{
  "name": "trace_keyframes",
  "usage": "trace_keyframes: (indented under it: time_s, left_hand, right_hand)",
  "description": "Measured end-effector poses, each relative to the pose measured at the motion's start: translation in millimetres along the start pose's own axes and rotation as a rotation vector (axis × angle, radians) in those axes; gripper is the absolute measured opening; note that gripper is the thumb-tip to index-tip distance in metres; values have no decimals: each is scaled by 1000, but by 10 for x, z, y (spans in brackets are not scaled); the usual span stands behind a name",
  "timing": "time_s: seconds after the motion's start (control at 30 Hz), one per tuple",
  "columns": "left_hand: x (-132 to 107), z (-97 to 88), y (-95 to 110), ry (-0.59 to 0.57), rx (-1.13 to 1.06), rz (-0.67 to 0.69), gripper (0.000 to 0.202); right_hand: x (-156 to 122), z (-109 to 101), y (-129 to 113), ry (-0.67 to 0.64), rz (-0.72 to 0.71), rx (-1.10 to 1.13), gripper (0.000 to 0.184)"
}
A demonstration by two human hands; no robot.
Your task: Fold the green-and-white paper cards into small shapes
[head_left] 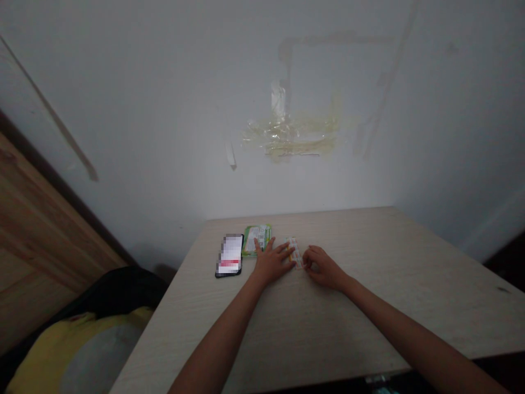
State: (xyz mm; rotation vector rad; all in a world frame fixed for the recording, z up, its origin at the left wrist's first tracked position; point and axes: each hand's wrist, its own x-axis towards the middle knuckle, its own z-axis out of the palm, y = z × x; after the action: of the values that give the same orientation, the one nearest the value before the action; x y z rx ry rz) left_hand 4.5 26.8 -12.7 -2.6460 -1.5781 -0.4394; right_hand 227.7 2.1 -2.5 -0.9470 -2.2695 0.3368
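A small blister strip of pills [294, 250] lies on the pale wooden table [369, 284] near the wall. My left hand [271, 261] lies flat with fingers spread, its fingertips touching the strip's left edge and the green packet [256, 238] behind it. My right hand [323, 266] is curled, its fingertips pinching the strip's near end.
A phone [230, 255] with a lit screen lies left of the green packet. The white wall with old tape marks [287, 137] stands right behind the table. A wooden door [36, 235] is at far left, with a yellow and black bundle [82, 339] below it.
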Motion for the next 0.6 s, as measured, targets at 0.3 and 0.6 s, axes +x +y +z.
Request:
trace_keyframes:
  time_s: [0.3, 0.6]
  left_hand:
    - [2, 0, -2, -1, -16, 7, 49]
    - [-7, -36, 10, -34, 9, -5, 49]
  right_hand:
    - [-38, 24, 142, 28, 18, 87, 16]
    - [-117, -17, 163, 38, 99, 117, 18]
